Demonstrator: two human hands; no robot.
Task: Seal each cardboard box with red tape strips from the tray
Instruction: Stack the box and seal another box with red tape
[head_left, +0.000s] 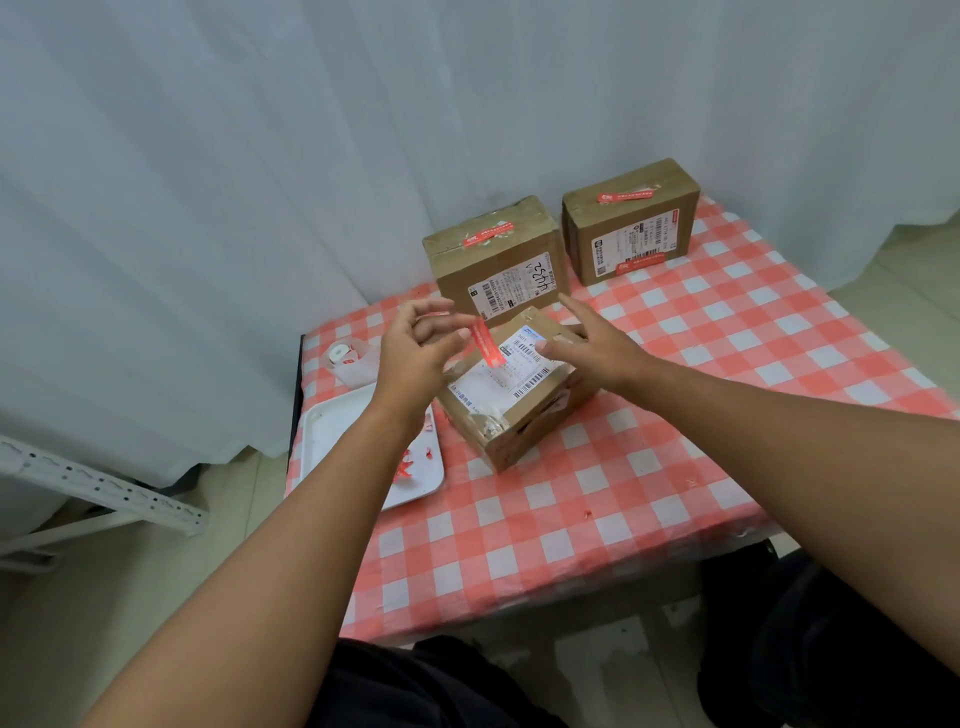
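Done: 2 boxes (496, 254) by the table's far edge, each taped.
Left: near box (511, 387).
Hands: my left hand (415, 348) pinches a red strip (487, 344); my right hand (592, 345) spread wide, empty.

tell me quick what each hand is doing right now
Left hand: pinches a red tape strip above the nearest box.
Right hand: open, fingers straight, resting on that box.

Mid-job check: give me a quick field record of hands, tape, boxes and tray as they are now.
left hand: pinches a red tape strip above the near box
right hand: open, fingers on near box top
near box: no red strip stuck on yet
back boxes: middle box and far box each carry red strips
tray: white, red scraps left on it
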